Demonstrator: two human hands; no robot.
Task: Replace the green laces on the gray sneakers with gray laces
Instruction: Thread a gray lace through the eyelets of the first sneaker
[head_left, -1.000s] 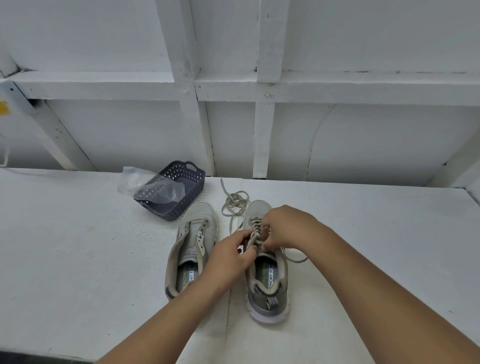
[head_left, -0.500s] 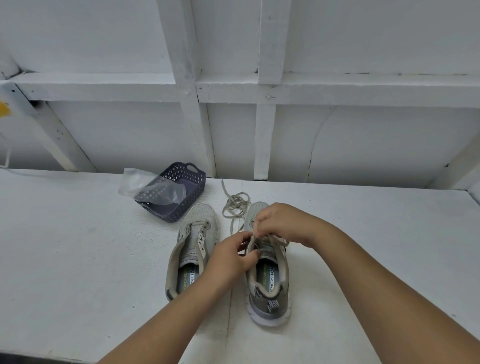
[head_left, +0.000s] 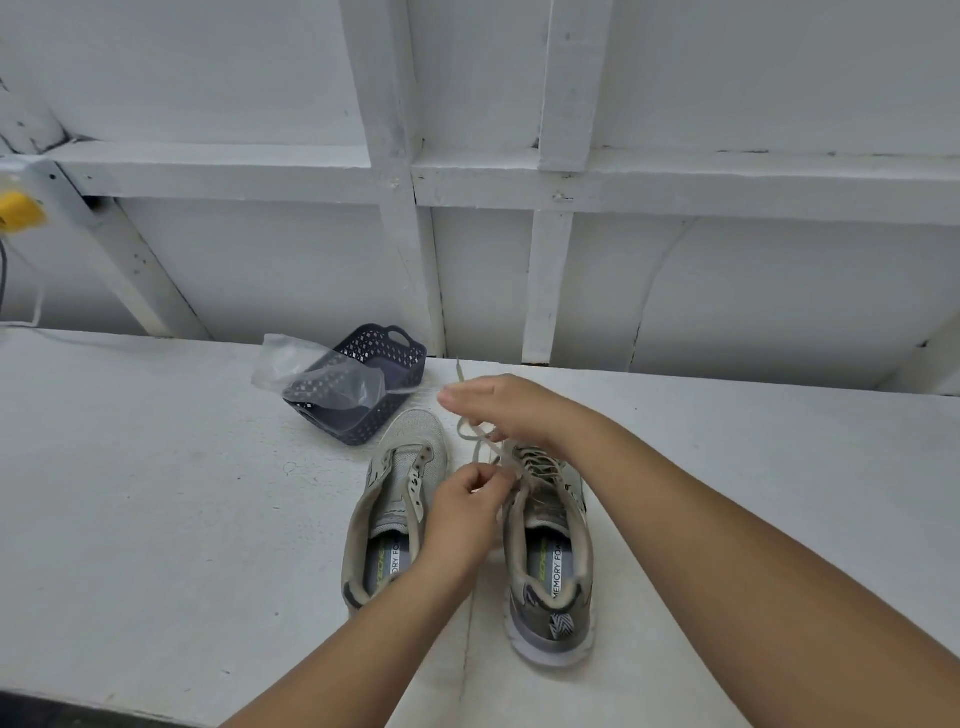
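Two gray sneakers stand side by side on the white table, toes pointing away from me. The left sneaker (head_left: 400, 499) has bare eyelets and no lace. The right sneaker (head_left: 550, 551) is partly laced with a pale gray-green lace (head_left: 475, 434). My right hand (head_left: 501, 410) is raised over the right sneaker's toe and grips the lace, pulling it up and away. My left hand (head_left: 467, 512) pinches the lace at the sneaker's left eyelets. The right sneaker's toe is hidden behind my right hand.
A dark blue perforated basket (head_left: 363, 395) sits behind the left sneaker with a clear plastic bag (head_left: 311, 374) lying over it. A white framed wall runs along the back of the table (head_left: 156, 519). The table's front edge is at the lower left.
My right hand has lifted and moved away from me, drawing the lace out of the right sneaker. My left hand stays at the eyelets. The loose coil behind the shoe has been pulled up.
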